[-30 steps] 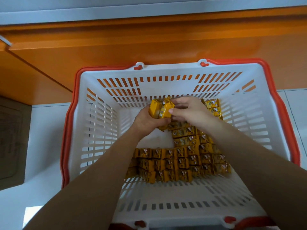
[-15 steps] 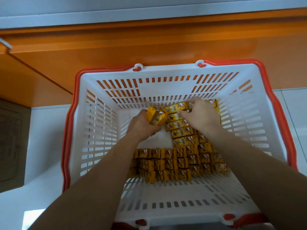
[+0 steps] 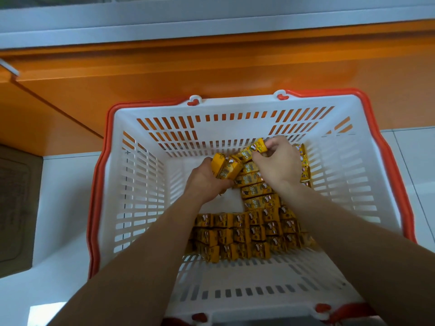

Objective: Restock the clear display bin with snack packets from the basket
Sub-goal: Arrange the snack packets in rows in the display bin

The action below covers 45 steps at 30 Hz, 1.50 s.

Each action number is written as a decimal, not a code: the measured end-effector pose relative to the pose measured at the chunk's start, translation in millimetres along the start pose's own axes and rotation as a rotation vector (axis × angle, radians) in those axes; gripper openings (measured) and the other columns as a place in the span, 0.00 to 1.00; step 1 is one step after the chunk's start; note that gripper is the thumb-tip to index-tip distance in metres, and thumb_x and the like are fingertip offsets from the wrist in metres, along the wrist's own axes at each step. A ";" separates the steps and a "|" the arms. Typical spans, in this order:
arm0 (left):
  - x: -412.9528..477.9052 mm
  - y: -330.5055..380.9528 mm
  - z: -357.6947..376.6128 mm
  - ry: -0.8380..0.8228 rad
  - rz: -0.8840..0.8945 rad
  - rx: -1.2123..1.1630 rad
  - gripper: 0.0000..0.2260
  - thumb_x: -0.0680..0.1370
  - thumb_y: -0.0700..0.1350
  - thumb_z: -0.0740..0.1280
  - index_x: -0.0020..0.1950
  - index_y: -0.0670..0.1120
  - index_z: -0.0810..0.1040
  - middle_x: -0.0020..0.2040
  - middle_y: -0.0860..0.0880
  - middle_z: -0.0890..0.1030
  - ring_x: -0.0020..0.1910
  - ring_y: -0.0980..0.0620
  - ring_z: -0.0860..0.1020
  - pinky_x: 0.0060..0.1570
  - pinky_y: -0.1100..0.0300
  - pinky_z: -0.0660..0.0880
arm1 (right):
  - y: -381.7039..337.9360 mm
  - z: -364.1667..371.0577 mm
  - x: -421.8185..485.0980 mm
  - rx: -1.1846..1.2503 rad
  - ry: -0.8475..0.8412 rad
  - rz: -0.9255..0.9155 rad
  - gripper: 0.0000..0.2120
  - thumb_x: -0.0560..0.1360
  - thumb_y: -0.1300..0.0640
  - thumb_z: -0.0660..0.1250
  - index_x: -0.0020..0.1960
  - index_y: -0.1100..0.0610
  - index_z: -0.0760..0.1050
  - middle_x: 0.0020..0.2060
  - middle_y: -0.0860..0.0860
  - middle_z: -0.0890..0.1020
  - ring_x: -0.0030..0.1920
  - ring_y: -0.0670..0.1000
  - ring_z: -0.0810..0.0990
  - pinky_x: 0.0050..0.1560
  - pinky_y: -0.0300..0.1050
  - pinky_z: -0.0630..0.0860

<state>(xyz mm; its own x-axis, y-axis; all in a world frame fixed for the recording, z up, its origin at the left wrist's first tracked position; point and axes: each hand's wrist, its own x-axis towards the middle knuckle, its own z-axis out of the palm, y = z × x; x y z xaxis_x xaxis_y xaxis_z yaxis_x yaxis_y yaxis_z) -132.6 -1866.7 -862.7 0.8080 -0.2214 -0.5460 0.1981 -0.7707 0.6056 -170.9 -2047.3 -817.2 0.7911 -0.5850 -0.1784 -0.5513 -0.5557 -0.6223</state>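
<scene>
A: Left edge of the view?

B: A flat brown cardboard piece (image 3: pixel 14 208) lay on the white tiled floor (image 3: pixel 61 231), just beside the white slotted plastic basket with the orange-red rim (image 3: pixel 141 208). The basket's far side stood close to an orange cabinet front (image 3: pixel 211 74).

A: Contents of the basket?

B: Small yellow snack packets only. Neat rows of packets (image 3: pixel 247 236) covered the near part of the basket floor. A column of flat-lying packets (image 3: pixel 256 194) ran from the rows toward the far wall. A few more packets (image 3: pixel 303 165) stood along the right wall. Bare white basket floor showed left of the column.

A: Hands?

B: Both were inside the basket, near the far wall. The left hand (image 3: pixel 204 182) gripped a small bundle of yellow packets (image 3: pixel 226 169), fingers curled round it. The right hand (image 3: pixel 280 163), just beside it, pinched one tilted yellow packet (image 3: pixel 257 147) between thumb and fingers at the head of the column.
</scene>
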 end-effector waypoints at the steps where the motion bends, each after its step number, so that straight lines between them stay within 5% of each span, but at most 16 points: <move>1: -0.8 2.0 -2.6 -0.002 -0.002 0.005 0.27 0.68 0.54 0.79 0.62 0.51 0.73 0.51 0.50 0.80 0.45 0.50 0.79 0.42 0.56 0.77 | -1.0 -3.5 -1.5 0.071 0.002 0.013 0.12 0.72 0.47 0.73 0.48 0.48 0.73 0.39 0.43 0.79 0.42 0.45 0.79 0.37 0.45 0.76; 4: -7.0 11.8 -18.6 -0.004 -0.003 0.022 0.29 0.68 0.55 0.80 0.65 0.52 0.72 0.52 0.50 0.80 0.45 0.52 0.79 0.39 0.57 0.77 | -7.0 -21.0 -4.2 0.318 -0.040 0.075 0.13 0.73 0.50 0.72 0.53 0.48 0.71 0.39 0.41 0.78 0.36 0.40 0.78 0.34 0.35 0.70; 7: -23.2 31.3 -45.5 -0.002 0.034 0.095 0.31 0.68 0.57 0.79 0.66 0.51 0.72 0.50 0.52 0.77 0.45 0.52 0.77 0.39 0.58 0.74 | -17.7 -45.4 -7.7 0.475 -0.140 0.169 0.04 0.74 0.52 0.69 0.48 0.46 0.75 0.38 0.48 0.82 0.35 0.47 0.81 0.35 0.42 0.74; 10: -48.2 54.9 -75.8 -0.001 0.014 0.077 0.28 0.68 0.57 0.80 0.62 0.49 0.75 0.52 0.49 0.80 0.49 0.48 0.79 0.45 0.52 0.79 | -34.1 -74.5 -18.5 0.724 -0.270 0.336 0.08 0.73 0.59 0.71 0.50 0.55 0.75 0.43 0.58 0.84 0.36 0.51 0.86 0.36 0.42 0.81; 13: -83.2 81.0 -111.5 0.007 -0.025 -0.028 0.22 0.68 0.57 0.80 0.56 0.50 0.78 0.48 0.48 0.83 0.44 0.49 0.82 0.35 0.57 0.80 | -59.3 -107.7 -38.5 0.836 -0.479 0.378 0.13 0.72 0.66 0.72 0.54 0.60 0.73 0.51 0.62 0.83 0.43 0.58 0.87 0.42 0.46 0.83; 16: -125.2 111.9 -147.1 0.061 -0.007 -0.124 0.15 0.68 0.56 0.81 0.45 0.51 0.79 0.40 0.48 0.85 0.37 0.51 0.84 0.31 0.58 0.82 | -92.7 -144.1 -63.4 0.918 -0.691 0.341 0.27 0.70 0.72 0.72 0.62 0.52 0.69 0.56 0.63 0.81 0.46 0.63 0.86 0.45 0.50 0.83; 20: -186.6 158.4 -188.0 0.101 0.067 -0.297 0.11 0.70 0.50 0.81 0.42 0.50 0.80 0.31 0.51 0.84 0.30 0.54 0.83 0.32 0.56 0.83 | -145.1 -203.4 -92.9 0.870 -0.863 0.106 0.26 0.74 0.71 0.68 0.63 0.45 0.73 0.48 0.59 0.85 0.45 0.60 0.86 0.44 0.53 0.84; 26: -259.9 209.8 -221.1 0.147 0.218 -0.445 0.12 0.73 0.49 0.78 0.52 0.46 0.83 0.43 0.44 0.88 0.38 0.48 0.86 0.38 0.55 0.83 | -191.7 -263.4 -113.0 0.781 -0.764 -0.161 0.23 0.71 0.63 0.76 0.62 0.50 0.73 0.48 0.57 0.86 0.44 0.54 0.85 0.43 0.51 0.80; 31: -271.9 219.7 -245.6 0.287 0.296 -0.358 0.11 0.71 0.54 0.79 0.48 0.53 0.82 0.38 0.54 0.87 0.35 0.55 0.86 0.33 0.62 0.81 | -225.1 -275.1 -98.4 0.878 -0.607 -0.259 0.23 0.66 0.56 0.79 0.57 0.49 0.74 0.45 0.55 0.85 0.47 0.58 0.85 0.52 0.57 0.78; 35: -267.3 210.3 -273.6 0.367 0.309 -0.270 0.20 0.66 0.60 0.80 0.52 0.57 0.77 0.45 0.53 0.85 0.45 0.50 0.85 0.47 0.47 0.84 | -266.2 -277.2 -60.5 0.844 -0.383 -0.354 0.19 0.69 0.55 0.77 0.54 0.47 0.72 0.41 0.47 0.84 0.44 0.50 0.85 0.43 0.47 0.81; 41: -243.4 219.5 -301.2 0.403 0.375 -0.265 0.18 0.68 0.57 0.80 0.52 0.56 0.77 0.45 0.52 0.84 0.45 0.50 0.84 0.50 0.44 0.83 | -309.0 -260.7 20.5 0.415 -0.014 -0.468 0.26 0.68 0.59 0.78 0.56 0.47 0.65 0.41 0.46 0.78 0.37 0.43 0.77 0.32 0.35 0.68; 45: -229.5 209.4 -312.4 0.398 0.393 -0.254 0.19 0.68 0.58 0.80 0.53 0.56 0.77 0.45 0.54 0.85 0.43 0.53 0.85 0.48 0.47 0.84 | -323.4 -244.4 70.6 0.155 0.045 -0.518 0.23 0.65 0.66 0.77 0.54 0.53 0.72 0.44 0.53 0.82 0.42 0.54 0.80 0.38 0.45 0.75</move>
<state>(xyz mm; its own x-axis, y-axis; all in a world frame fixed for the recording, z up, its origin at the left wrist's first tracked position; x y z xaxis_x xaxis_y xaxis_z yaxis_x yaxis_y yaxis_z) -103.2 -1790.6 -429.7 0.9829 -0.1822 -0.0249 -0.0706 -0.4989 0.8638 -1.5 -2053.3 -442.2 0.9350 -0.2843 0.2121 -0.0442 -0.6866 -0.7256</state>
